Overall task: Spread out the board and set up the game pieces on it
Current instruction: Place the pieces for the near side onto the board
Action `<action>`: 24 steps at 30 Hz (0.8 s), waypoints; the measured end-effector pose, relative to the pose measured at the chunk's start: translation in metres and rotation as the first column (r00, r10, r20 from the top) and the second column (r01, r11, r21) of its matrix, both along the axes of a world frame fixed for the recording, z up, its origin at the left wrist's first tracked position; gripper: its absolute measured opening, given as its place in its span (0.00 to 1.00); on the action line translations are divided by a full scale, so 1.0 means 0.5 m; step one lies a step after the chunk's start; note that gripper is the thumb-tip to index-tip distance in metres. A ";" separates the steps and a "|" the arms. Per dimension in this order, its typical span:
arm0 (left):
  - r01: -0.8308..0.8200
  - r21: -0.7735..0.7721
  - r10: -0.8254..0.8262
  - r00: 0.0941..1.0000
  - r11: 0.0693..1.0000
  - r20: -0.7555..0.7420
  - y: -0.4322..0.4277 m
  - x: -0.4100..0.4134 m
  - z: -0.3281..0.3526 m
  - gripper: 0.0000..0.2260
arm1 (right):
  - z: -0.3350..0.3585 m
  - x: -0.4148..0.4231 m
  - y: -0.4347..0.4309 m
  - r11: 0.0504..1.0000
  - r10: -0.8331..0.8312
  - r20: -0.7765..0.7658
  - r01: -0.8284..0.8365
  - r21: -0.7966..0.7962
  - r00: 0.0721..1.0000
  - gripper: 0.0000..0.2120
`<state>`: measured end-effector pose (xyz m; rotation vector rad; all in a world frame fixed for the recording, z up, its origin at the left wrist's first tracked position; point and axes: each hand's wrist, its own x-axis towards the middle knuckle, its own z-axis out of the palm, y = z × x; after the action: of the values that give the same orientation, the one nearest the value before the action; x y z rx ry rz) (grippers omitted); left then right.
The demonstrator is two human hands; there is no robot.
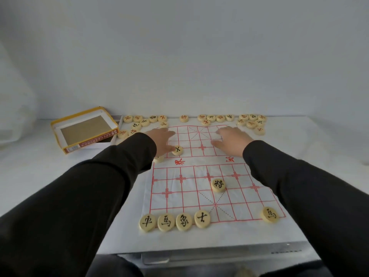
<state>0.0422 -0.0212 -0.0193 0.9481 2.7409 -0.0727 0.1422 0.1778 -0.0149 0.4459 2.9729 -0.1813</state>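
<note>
Board [187, 198]: thin sheet spread on the table [299, 136], creased at its far end.
Left hand [159, 139]: flat and released, thumb beside a black piece [177, 150].
Right hand [233, 139]: flat on the sheet, grasping nothing.
Risk: pushing the sheet could shift the near row [183, 221] (only partly set); sleeves could knock the loose pieces [211, 117].

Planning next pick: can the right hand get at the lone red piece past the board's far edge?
Probably yes. The right hand rests open on the board, and only bare grid lies between it and the lone piece.
</note>
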 end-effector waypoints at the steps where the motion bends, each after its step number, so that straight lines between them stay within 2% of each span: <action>1: -0.001 0.023 0.001 1.000 1.000 0.010 -0.002 0.022 0.002 0.28 | 0.007 0.025 -0.019 0.998 0.003 -0.002 -0.003 -0.062 1.000 0.24; 3: 0.001 0.075 -0.004 0.999 0.997 0.036 -0.002 0.062 -0.001 0.28 | 0.012 0.069 -0.051 0.986 0.000 0.011 0.002 -0.167 1.000 0.20; 6: 0.004 0.132 -0.014 0.997 0.991 0.074 -0.003 0.127 0.000 0.27 | 0.009 0.131 -0.089 0.977 0.004 0.054 0.007 -0.213 0.999 0.19; 10: -0.023 0.189 0.001 0.994 0.982 0.114 -0.020 0.195 0.007 0.25 | 0.002 0.182 -0.117 0.990 0.039 0.100 -0.025 -0.138 0.994 0.20; 15: -0.053 0.276 0.019 0.992 0.960 0.123 -0.036 0.255 0.006 0.25 | -0.017 0.216 -0.135 0.994 0.104 0.012 -0.104 -0.024 0.995 0.13; 20: 0.010 0.224 -0.035 0.993 0.975 0.108 -0.033 0.277 -0.018 0.23 | -0.009 0.250 -0.141 0.987 0.112 -0.034 -0.115 -0.112 0.993 0.12; 24: 0.033 0.201 -0.050 0.995 0.979 0.080 -0.026 0.271 -0.023 0.22 | 0.003 0.281 -0.155 0.962 0.194 -0.021 -0.194 -0.194 0.981 0.15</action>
<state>0.1774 -0.0341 -0.0309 1.0346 2.6869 0.2348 0.2827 0.1003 -0.0135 0.1299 2.9377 -0.4467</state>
